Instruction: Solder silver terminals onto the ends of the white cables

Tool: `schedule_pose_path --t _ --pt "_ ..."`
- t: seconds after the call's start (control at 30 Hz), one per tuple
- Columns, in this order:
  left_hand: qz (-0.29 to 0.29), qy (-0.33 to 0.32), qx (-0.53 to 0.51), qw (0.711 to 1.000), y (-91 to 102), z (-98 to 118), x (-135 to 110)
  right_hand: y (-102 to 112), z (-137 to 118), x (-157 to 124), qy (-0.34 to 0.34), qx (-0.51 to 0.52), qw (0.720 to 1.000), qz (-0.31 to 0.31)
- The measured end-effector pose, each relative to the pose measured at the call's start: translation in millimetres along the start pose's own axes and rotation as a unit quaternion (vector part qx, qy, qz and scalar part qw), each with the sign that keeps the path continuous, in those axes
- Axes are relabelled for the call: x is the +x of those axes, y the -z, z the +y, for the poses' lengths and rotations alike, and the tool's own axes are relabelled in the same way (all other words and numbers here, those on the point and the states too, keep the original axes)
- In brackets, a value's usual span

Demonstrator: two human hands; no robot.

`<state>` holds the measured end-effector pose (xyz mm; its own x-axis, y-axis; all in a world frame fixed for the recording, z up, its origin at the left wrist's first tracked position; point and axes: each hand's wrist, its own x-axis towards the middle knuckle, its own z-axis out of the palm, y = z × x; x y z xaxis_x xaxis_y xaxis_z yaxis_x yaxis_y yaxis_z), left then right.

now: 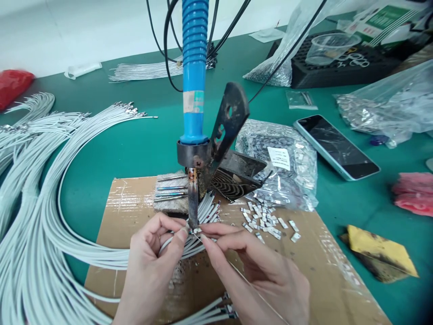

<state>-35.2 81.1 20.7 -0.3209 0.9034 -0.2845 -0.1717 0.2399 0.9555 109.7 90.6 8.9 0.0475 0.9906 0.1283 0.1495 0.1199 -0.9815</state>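
A blue-handled soldering iron (pixel 194 90) stands tip down in a dark metal stand (pixel 233 149) on a cardboard sheet (pixel 135 212). Just under its tip (pixel 192 212), my left hand (pixel 152 266) pinches the end of a white cable (pixel 169 243) from a bundle. Meeting it there, my right hand (pixel 260 275) pinches a thin solder wire (pixel 250 284) that trails back over the hand. Small metal terminals (pixel 267 221) lie scattered to the right of the tip.
Large loops of white cables (pixel 37 203) fill the left of the green table (pixel 135 135). A bag of small parts (pixel 287 167), a phone (pixel 336 145), a yellow sponge (pixel 379 253), more plastic bags (pixel 389 108) and a black tray (pixel 338 67) lie to the right.
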Motion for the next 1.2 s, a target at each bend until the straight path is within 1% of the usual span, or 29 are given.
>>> schedule_pose_path --t 0.13,0.53,0.73,0.83,0.93,1.2 --pt "0.01 0.001 -0.004 1.0 -0.3 0.6 0.5 -1.1 0.3 0.5 0.0 -0.001 1.0 0.004" --pt "0.008 -0.002 -0.013 1.0 -3.5 3.4 0.3 -0.2 -1.5 0.4 0.011 0.004 1.0 -0.001" --pt "0.021 0.006 -0.006 1.0 -5.0 5.1 1.1 0.1 -0.7 -2.0 0.031 -0.013 0.999 0.0" --pt "0.025 0.004 -0.008 1.0 -5.8 6.1 0.7 -0.7 -1.6 -2.1 0.023 -0.026 0.999 0.01" --pt "0.023 0.006 -0.01 1.0 -6.4 7.2 0.4 -2.0 -3.1 -1.2 0.009 -0.013 1.0 0.017" --pt "0.022 0.005 -0.002 1.0 -5.5 4.0 1.1 -2.6 -4.2 -1.4 -0.012 -0.009 1.0 0.015"
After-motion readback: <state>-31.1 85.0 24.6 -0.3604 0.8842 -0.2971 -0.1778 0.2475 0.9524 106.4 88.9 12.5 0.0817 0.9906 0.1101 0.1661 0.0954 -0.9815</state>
